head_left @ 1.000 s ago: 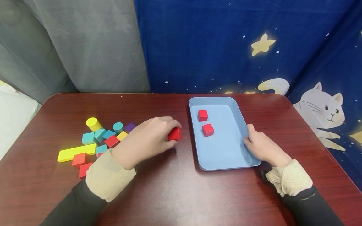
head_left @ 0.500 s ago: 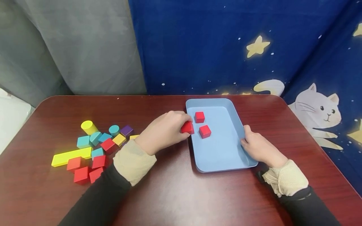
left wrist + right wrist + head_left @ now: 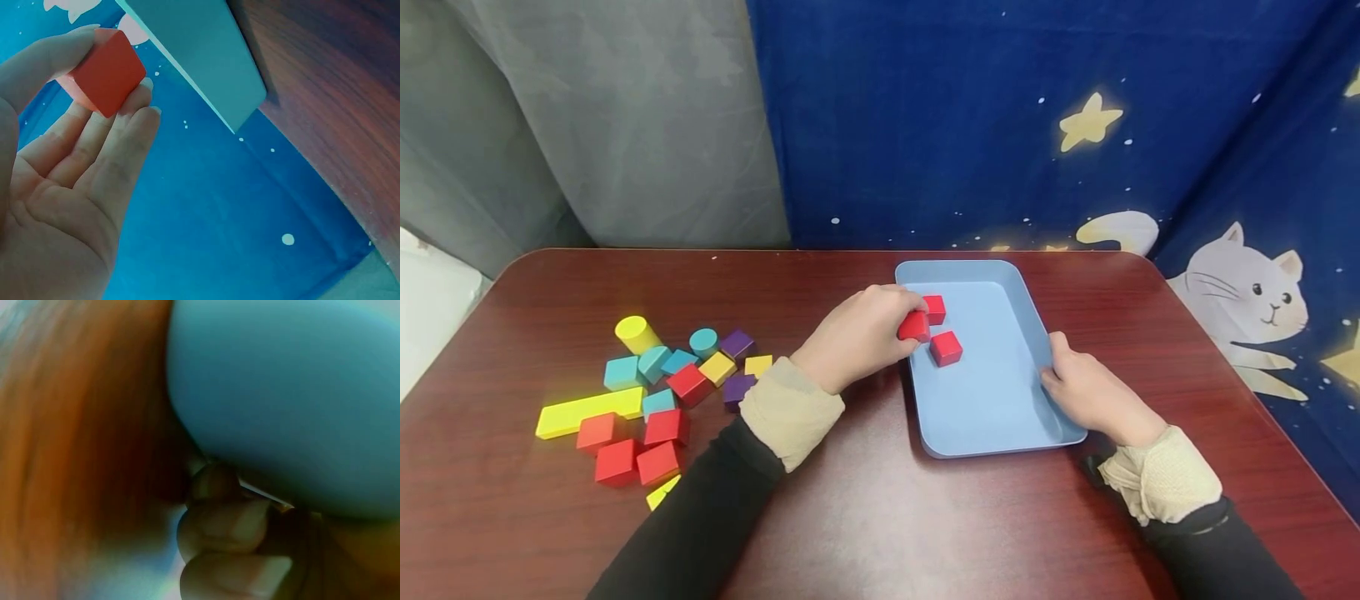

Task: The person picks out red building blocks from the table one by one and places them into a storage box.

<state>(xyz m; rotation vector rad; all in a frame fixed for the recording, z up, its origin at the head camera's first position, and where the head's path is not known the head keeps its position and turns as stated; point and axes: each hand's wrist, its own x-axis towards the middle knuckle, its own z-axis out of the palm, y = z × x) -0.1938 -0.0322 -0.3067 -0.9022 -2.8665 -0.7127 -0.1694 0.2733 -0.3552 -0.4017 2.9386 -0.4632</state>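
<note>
My left hand (image 3: 867,333) pinches a red cube (image 3: 913,327) between thumb and fingertips, over the left rim of a light blue tray (image 3: 992,392). The left wrist view shows this red cube (image 3: 109,72) held at the fingertips, beside the tray's outer wall (image 3: 200,56). Two more red cubes lie inside the tray: one red cube (image 3: 946,348) close to the held one, another red cube (image 3: 935,309) farther back and partly covered by it. At the tray's right side, my right hand (image 3: 1093,387) grips the rim, thumb on the inside and fingers (image 3: 225,525) curled beneath.
Left on the brown table (image 3: 850,517) is a cluster of blocks: several red cubes (image 3: 617,463), a long yellow bar (image 3: 591,412), a yellow cylinder (image 3: 637,334), blue pieces (image 3: 623,373) and purple ones (image 3: 737,343). A blue curtain (image 3: 925,125) hangs behind the table.
My left hand has carried the red cube rightward from the bare table to above the tray's left rim. My right hand keeps its grip on the tray.
</note>
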